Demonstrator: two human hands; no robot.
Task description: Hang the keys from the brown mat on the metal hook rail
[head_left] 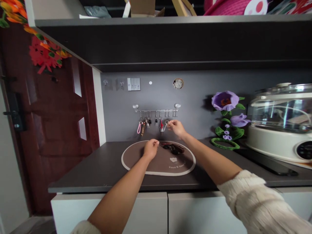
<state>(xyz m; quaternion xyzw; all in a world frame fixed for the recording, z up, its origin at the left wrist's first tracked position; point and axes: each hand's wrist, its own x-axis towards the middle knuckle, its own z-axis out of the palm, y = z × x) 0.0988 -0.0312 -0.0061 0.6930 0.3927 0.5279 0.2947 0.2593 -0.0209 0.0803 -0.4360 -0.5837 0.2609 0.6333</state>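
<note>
Right hand [176,127]: thumb and finger pinching a metal ring [166,122], just under the hook rail [157,111]; whether hooked on, I can't tell. Left hand [151,149]: fingers drawn together over the mat [159,164], contents unclear. Keys [156,122]: hanging nearby. Dark bundle [174,149]: on mat.

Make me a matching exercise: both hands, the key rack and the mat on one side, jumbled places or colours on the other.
1. right hand
2. left hand
3. key rack
4. oval mat

A. brown with a pale rim
B. low, over the oval mat
C. fingers at a metal ring
D. mounted on the grey wall

Pairs: 1-C, 2-B, 3-D, 4-A
</note>
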